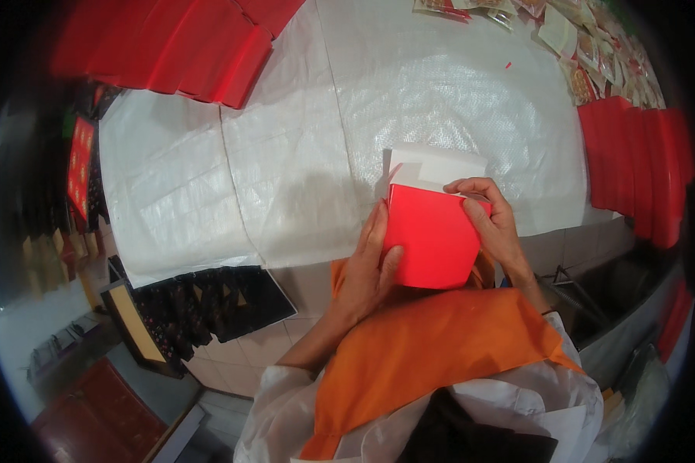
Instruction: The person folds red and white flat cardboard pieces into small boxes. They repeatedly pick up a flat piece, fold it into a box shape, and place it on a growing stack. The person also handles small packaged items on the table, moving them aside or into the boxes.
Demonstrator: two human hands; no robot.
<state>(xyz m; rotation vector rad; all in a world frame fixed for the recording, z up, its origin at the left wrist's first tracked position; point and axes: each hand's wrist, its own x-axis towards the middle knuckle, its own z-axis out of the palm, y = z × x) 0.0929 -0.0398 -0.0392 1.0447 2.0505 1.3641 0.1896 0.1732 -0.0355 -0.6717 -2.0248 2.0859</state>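
Observation:
A red paperboard box (431, 240) is held up in front of my orange apron, at the near edge of the table. Its white inner flap (440, 162) stands open at the far end. My left hand (376, 260) grips the box's left side, the thumb lying on the red face. At the upper right corner, my right hand (489, 214) has its thumb on the red face and its fingers bent over the edge beside the flap. The inside of the box is mostly hidden.
White woven plastic sheeting (289, 150) covers the table. Red boxes (179, 46) lie in a row at the far left, and more red boxes (631, 162) stand at the right. Clear packets of food (591, 52) are heaped at the far right. A dark patterned cloth (220, 301) hangs at the near left.

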